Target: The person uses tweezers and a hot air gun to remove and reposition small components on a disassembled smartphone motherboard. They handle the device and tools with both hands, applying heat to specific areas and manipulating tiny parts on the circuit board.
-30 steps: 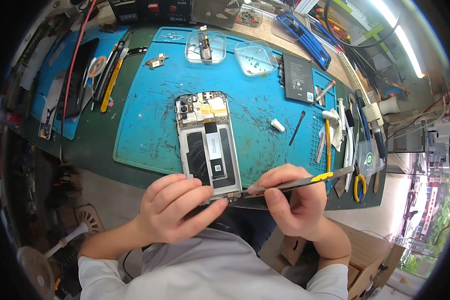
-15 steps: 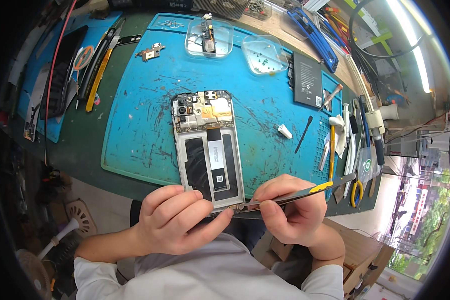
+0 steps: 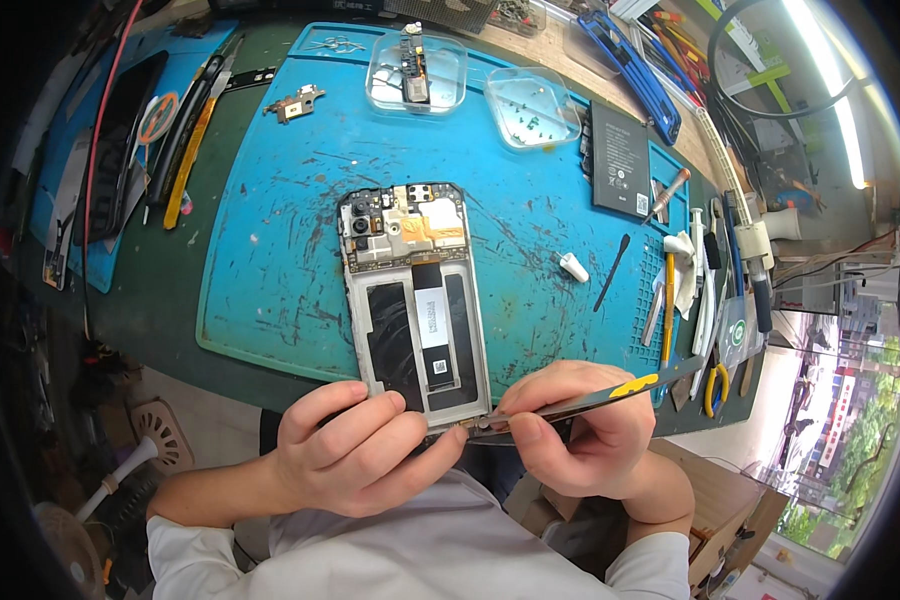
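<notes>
An opened phone (image 3: 478,345) lies at the near edge of the blue mat, its bottom end towards me. Its circuit board (image 3: 410,222) shows at the top, and a pale-labelled flex cable (image 3: 433,318) runs down the bare frame. My left hand (image 3: 365,450) is closed on the phone's lower left corner, fingertips at the bottom edge. In my right hand (image 3: 585,430) are slim dark tweezers (image 3: 580,402) with a yellow patch, pinched between thumb and fingers. Their tip meets the phone's lower right corner, where my fingers partly hide the small parts.
Beyond the phone stand a clear box with a phone part (image 3: 416,80) and a clear tray of tiny screws (image 3: 532,110). A black battery (image 3: 620,160) lies right of them, a metal bracket (image 3: 295,104) left. A white cap (image 3: 573,267), a black swab-like stick (image 3: 612,272) and several tools lie at right.
The tweezers have tilted slightly and their tip has shifted a little along the phone's bottom right corner. The phone's top has swung slightly left. Both hands keep their holds.
</notes>
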Demonstrator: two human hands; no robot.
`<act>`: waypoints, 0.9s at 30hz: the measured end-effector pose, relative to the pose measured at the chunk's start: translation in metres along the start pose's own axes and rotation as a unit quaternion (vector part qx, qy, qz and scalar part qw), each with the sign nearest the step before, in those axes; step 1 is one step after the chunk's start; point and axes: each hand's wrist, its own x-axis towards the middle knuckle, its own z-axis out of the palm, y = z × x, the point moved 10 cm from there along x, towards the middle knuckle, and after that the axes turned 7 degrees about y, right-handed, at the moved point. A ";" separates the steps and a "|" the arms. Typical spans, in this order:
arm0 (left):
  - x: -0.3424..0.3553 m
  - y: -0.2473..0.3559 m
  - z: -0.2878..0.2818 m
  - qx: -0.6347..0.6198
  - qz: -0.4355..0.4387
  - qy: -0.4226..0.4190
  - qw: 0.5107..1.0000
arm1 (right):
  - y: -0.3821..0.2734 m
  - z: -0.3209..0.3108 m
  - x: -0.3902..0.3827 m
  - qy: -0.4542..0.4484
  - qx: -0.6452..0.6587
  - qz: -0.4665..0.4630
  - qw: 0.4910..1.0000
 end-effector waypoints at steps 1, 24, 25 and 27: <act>0.000 0.000 0.000 0.001 0.000 -0.002 1.000 | -0.001 0.000 0.001 0.000 0.001 -0.002 1.000; 0.001 0.002 0.001 -0.002 -0.005 -0.023 1.000 | 0.006 -0.004 -0.003 0.020 0.022 0.029 0.999; 0.001 0.002 0.001 -0.002 -0.004 -0.024 1.000 | 0.006 -0.004 -0.002 0.021 0.021 0.027 0.999; 0.001 0.003 0.001 0.000 -0.003 -0.024 1.000 | 0.005 -0.004 -0.001 0.022 0.021 0.023 0.999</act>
